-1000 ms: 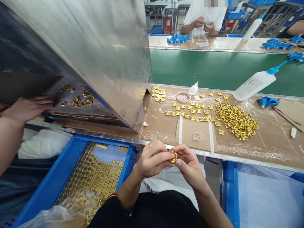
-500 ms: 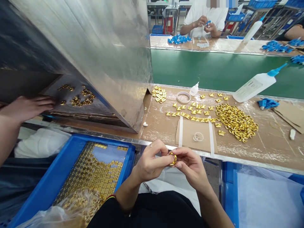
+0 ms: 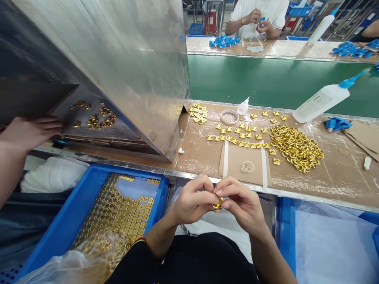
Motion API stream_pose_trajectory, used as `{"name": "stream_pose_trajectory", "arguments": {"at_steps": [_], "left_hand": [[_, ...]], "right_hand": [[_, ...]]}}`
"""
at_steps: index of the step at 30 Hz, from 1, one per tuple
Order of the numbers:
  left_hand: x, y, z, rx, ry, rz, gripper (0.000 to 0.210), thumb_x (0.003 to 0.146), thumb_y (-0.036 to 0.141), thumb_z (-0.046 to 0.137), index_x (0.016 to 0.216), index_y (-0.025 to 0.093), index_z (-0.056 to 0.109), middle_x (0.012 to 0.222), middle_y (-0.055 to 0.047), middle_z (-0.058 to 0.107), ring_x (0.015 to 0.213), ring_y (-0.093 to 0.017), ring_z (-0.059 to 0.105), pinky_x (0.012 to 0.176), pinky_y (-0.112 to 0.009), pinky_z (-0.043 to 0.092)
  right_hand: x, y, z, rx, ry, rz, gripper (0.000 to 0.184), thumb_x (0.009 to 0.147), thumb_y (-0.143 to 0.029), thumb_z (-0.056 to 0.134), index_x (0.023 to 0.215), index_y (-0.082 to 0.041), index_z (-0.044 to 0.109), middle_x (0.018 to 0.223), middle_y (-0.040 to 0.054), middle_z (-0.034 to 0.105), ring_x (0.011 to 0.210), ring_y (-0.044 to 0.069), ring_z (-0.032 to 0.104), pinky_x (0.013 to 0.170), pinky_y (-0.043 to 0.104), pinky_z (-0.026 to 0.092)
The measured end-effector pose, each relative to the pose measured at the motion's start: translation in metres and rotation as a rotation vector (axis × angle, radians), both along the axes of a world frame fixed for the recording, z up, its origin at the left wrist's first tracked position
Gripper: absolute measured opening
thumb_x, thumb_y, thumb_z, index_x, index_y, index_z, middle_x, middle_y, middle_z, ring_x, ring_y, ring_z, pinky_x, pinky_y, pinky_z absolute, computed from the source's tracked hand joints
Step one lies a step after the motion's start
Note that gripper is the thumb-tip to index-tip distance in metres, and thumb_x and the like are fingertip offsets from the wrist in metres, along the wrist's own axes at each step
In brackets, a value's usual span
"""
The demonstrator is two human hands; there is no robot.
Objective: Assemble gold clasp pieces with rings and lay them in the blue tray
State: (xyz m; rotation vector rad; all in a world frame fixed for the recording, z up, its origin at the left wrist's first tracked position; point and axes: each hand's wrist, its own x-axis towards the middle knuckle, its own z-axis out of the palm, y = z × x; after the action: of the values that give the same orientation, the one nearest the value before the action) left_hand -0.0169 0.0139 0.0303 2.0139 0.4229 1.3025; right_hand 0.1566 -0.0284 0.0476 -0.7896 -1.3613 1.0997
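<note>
Between my two hands, just in front of the bench edge, is a gold ring (image 3: 218,203). My left hand (image 3: 194,200) is closed, its fingers pinching the ring from the left. My right hand (image 3: 241,203) grips the ring's other side between thumb and fingers. Fingertips hide part of it. Beyond my hands lies a cardboard pad (image 3: 237,167) with white tape strips and a small clear ring-shaped piece (image 3: 247,166). Rows of gold square-topped rings (image 3: 241,135) stand behind the pad. To their right is a heap of gold rings (image 3: 297,149).
A metal hood (image 3: 142,79) walls off the left, where another person's hand (image 3: 32,132) rests. A blue tray (image 3: 85,197) holds gold square plates. Glue bottles (image 3: 324,102), a tape roll (image 3: 229,116) and blue pieces (image 3: 337,124) are on the bench. A co-worker (image 3: 257,19) sits opposite.
My right fingers have shifted up and inward over the ring, and the ring has turned slightly between my hands. The view has tilted a little downward.
</note>
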Motion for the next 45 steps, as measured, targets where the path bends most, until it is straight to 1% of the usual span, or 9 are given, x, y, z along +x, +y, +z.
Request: {"name": "stream_pose_trajectory", "arguments": {"at_steps": [2,6,11,17,25,30,34,40,45], "left_hand": [[0.001,0.000,0.001,-0.036,-0.037,0.021,0.007,0.095,0.027,0.069,0.096,0.021,0.069,0.081,0.001,0.057,0.072,-0.012,0.058,0.064,-0.024,0.050],[0.005,-0.005,-0.001,-0.103,-0.163,0.127,0.028,0.092,0.037,0.073,0.113,0.021,0.067,0.088,-0.002,0.068,0.076,-0.014,0.064,0.065,-0.025,0.054],[0.002,-0.015,-0.004,-0.107,-0.101,0.244,0.033,0.093,0.039,0.070,0.120,0.019,0.071,0.099,-0.008,0.076,0.086,-0.018,0.071,0.073,-0.029,0.060],[-0.001,-0.015,-0.007,-0.187,-0.170,0.189,0.030,0.098,0.035,0.065,0.123,0.020,0.071,0.098,-0.008,0.076,0.083,-0.016,0.070,0.072,-0.027,0.059],[-0.009,-0.007,-0.015,-0.205,-0.141,0.128,0.030,0.095,0.032,0.070,0.124,0.026,0.073,0.101,-0.007,0.074,0.087,-0.017,0.069,0.073,-0.029,0.058],[-0.004,0.005,-0.010,-0.435,-0.273,0.123,0.057,0.092,0.066,0.055,0.120,0.020,0.075,0.110,-0.012,0.073,0.092,-0.020,0.069,0.079,-0.033,0.058],[0.018,0.015,0.004,-0.618,-0.395,0.180,0.062,0.102,0.065,0.035,0.106,0.018,0.075,0.106,-0.012,0.077,0.092,-0.021,0.071,0.078,-0.034,0.056],[0.037,0.015,0.017,-0.895,-0.416,0.041,0.071,0.099,0.073,0.031,0.090,0.017,0.075,0.092,-0.011,0.079,0.085,-0.021,0.073,0.081,-0.037,0.057],[0.038,0.007,0.018,-0.930,-0.360,0.065,0.073,0.096,0.076,0.032,0.087,0.017,0.074,0.077,-0.008,0.077,0.076,-0.022,0.075,0.077,-0.038,0.058]], "right_hand": [[-0.001,-0.001,-0.001,-0.006,0.016,-0.028,0.010,0.095,-0.033,0.072,0.103,-0.028,0.077,0.093,0.0059,0.072,0.084,0.019,0.070,0.070,0.029,0.057],[-0.004,-0.002,-0.003,0.043,-0.028,-0.135,0.006,0.096,-0.030,0.070,0.099,-0.027,0.075,0.093,0.0053,0.071,0.082,0.019,0.069,0.070,0.029,0.057],[-0.004,0.003,0.003,0.242,-0.277,-0.228,0.007,0.099,-0.029,0.066,0.097,-0.024,0.071,0.092,0.0063,0.070,0.082,0.018,0.069,0.071,0.029,0.057],[-0.004,0.012,0.013,0.377,-0.493,-0.187,0.027,0.105,-0.039,0.053,0.091,-0.021,0.068,0.085,0.0057,0.061,0.070,0.015,0.061,0.061,0.026,0.051],[-0.007,0.012,0.002,0.229,-0.368,0.023,0.035,0.109,-0.041,0.041,0.085,-0.022,0.057,0.070,0.0001,0.058,0.061,0.014,0.052,0.059,0.024,0.042],[-0.009,0.010,-0.002,0.254,-0.419,0.069,0.029,0.109,-0.032,0.040,0.086,-0.022,0.054,0.073,0.0020,0.058,0.065,0.016,0.051,0.061,0.026,0.042],[-0.015,0.010,-0.004,0.314,-0.519,0.078,0.027,0.108,-0.026,0.038,0.085,-0.023,0.052,0.074,0.0030,0.056,0.067,0.018,0.050,0.060,0.028,0.040],[-0.019,0.007,-0.004,0.359,-0.577,0.104,0.033,0.108,-0.025,0.037,0.078,-0.022,0.049,0.072,0.0015,0.052,0.065,0.017,0.046,0.058,0.028,0.036],[-0.019,0.004,-0.008,0.336,-0.527,0.126,0.029,0.106,-0.018,0.041,0.079,-0.022,0.051,0.072,0.0012,0.055,0.067,0.017,0.047,0.061,0.029,0.038]]}}
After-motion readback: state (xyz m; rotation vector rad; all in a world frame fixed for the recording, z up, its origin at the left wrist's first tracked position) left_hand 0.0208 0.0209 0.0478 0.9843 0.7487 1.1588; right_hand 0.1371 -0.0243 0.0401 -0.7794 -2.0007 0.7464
